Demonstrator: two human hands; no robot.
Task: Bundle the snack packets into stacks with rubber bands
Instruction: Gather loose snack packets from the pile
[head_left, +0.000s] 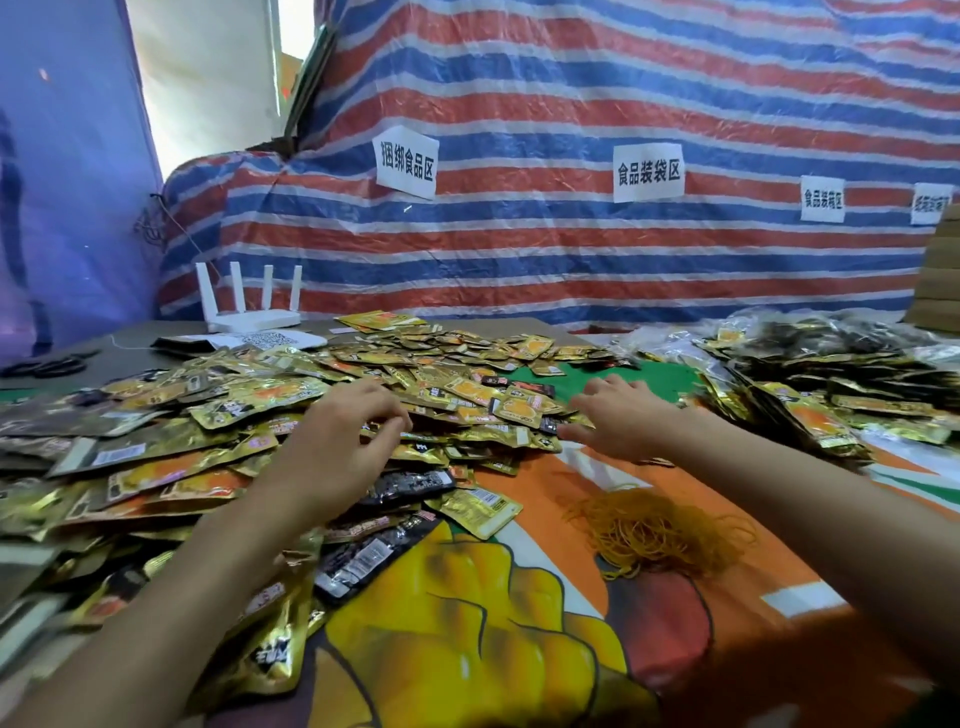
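Left hand (340, 441) curls down into the packets (467, 395), though I can't tell if it grips one. Right hand (618, 415) lies spread, fingers loose, on the pile's edge. Rubber bands (660, 525) sit heaped beneath its wrist on the desk (753, 566).

Snack packets (249, 415): gold and black foil, loose overlapping heap, left and centre.
Rubber bands (660, 530): orange-yellow tangled pile, near right.

Head cam looks fwd/down, seemingly close over table (136, 333).
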